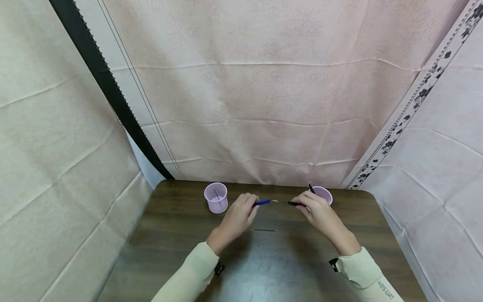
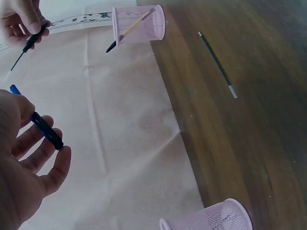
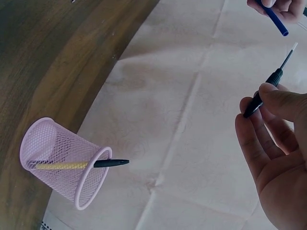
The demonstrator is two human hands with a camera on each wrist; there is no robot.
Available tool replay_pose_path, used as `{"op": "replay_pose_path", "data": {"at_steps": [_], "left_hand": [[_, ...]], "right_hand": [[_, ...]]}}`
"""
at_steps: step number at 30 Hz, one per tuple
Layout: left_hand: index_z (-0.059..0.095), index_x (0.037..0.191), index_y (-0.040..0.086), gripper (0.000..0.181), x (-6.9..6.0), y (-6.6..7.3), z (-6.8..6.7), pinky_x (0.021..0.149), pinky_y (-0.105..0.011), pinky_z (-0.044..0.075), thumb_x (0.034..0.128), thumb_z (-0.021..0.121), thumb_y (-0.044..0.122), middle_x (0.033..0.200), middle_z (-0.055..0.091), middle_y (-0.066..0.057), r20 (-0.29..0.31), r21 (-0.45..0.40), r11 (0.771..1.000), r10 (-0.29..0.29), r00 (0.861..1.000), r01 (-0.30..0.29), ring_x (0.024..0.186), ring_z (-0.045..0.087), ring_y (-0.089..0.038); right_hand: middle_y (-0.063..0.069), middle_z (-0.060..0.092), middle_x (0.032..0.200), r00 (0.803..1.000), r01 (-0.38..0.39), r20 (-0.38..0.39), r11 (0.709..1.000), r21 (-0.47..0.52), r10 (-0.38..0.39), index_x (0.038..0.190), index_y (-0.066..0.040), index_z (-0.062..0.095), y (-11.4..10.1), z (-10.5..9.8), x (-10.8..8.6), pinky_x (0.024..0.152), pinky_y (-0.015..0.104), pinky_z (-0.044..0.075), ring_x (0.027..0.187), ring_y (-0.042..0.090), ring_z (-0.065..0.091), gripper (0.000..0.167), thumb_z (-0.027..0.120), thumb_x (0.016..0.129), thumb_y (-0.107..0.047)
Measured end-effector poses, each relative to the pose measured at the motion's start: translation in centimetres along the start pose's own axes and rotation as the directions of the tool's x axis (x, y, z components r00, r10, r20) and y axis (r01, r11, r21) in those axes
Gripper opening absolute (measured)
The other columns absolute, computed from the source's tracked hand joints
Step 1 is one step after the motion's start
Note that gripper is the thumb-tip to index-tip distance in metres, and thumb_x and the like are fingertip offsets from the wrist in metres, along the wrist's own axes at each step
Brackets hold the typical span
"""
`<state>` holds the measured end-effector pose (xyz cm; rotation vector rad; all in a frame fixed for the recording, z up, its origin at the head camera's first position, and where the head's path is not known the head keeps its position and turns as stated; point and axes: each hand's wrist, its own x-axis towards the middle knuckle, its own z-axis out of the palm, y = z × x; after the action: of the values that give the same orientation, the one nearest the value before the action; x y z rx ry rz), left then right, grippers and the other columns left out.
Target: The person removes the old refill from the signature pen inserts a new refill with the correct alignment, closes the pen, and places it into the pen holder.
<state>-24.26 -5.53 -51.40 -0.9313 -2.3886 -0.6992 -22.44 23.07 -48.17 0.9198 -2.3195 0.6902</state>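
My left hand (image 1: pixel 235 216) grips a blue pen barrel (image 1: pixel 263 202), whose open end faces right; its other end looks dark in the left wrist view. Opposite, my right hand (image 1: pixel 322 214) pinches a black pen grip section (image 3: pixel 265 91) with a thin refill (image 3: pixel 287 58) sticking out of it. The refill's pale tip points toward the barrel's open end, with a small gap between them. Below the hands, a loose dark refill (image 2: pixel 218 64) with a pale end lies on the wooden table (image 1: pixel 170 251).
A pink mesh cup (image 1: pixel 211 196) at the back left contains a thin dark stick. Behind my right hand, a second mesh cup (image 3: pixel 41 143) contains a pen (image 3: pixel 67 165) with a yellow barrel and black end. Patterned cloth (image 1: pixel 245 92) hangs along the table's back and sides.
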Motion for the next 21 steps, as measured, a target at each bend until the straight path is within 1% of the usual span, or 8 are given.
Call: {"op": "replay_pose_path", "data": {"at_steps": [6,8,13,17,21], "left_hand": [[0.065,0.109,0.01,0.01,0.4,0.2,-0.3,0.077,-0.031,0.052,0.0993,0.067,0.011,0.097,0.064,0.0,-0.005,-0.014,1.0,0.0,1.0,0.0,0.087,0.058,-0.016],[0.066,0.109,0.01,0.01,0.5,0.3,-0.4,0.076,-0.032,0.052,0.0984,0.068,0.01,0.097,0.065,0.0,-0.018,-0.011,1.0,0.008,1.0,-0.008,0.086,0.059,-0.017],[0.068,0.109,0.011,0.013,0.6,0.3,-0.5,0.076,-0.033,0.052,0.0963,0.07,0.01,0.098,0.066,0.0,-0.053,0.03,0.999,0.033,0.998,-0.032,0.088,0.061,-0.018],[0.068,0.11,0.012,0.013,0.7,0.4,-0.8,0.076,-0.033,0.051,0.0974,0.069,0.011,0.099,0.066,0.001,-0.054,0.054,0.998,0.036,0.998,-0.033,0.09,0.061,-0.018],[0.069,0.111,0.013,0.013,0.8,0.6,-1.0,0.073,-0.033,0.048,0.0979,0.069,0.013,0.1,0.066,0.001,-0.061,0.074,0.997,0.036,0.998,-0.031,0.091,0.06,-0.018]], "right_hand": [[0.001,0.072,0.1,1.0,0.0,0.0,1.0,-0.003,0.0,0.101,-0.009,0.075,0.0,-0.1,0.1,0.082,0.027,0.054,0.094,0.016,0.069,0.029,0.082,0.08,0.008],[0.001,0.072,0.1,1.0,-0.003,0.006,1.0,-0.002,0.003,0.102,-0.009,0.075,-0.1,-0.2,0.1,0.082,0.028,0.054,0.095,0.016,0.069,0.028,0.082,0.081,0.008],[0.001,0.072,0.101,1.0,-0.005,0.011,1.0,-0.001,0.005,0.103,-0.009,0.075,-0.2,-0.2,0.1,0.082,0.03,0.055,0.095,0.017,0.069,0.027,0.081,0.081,0.007],[0.001,0.072,0.101,1.0,0.0,0.009,1.0,-0.005,0.0,0.102,-0.008,0.075,-0.2,-0.2,0.1,0.081,0.032,0.056,0.094,0.017,0.069,0.028,0.081,0.08,0.008],[0.002,0.072,0.1,1.0,0.014,-0.003,1.0,-0.009,-0.014,0.101,-0.008,0.075,-0.1,-0.1,0.1,0.079,0.035,0.057,0.093,0.018,0.069,0.03,0.081,0.079,0.011]]}}
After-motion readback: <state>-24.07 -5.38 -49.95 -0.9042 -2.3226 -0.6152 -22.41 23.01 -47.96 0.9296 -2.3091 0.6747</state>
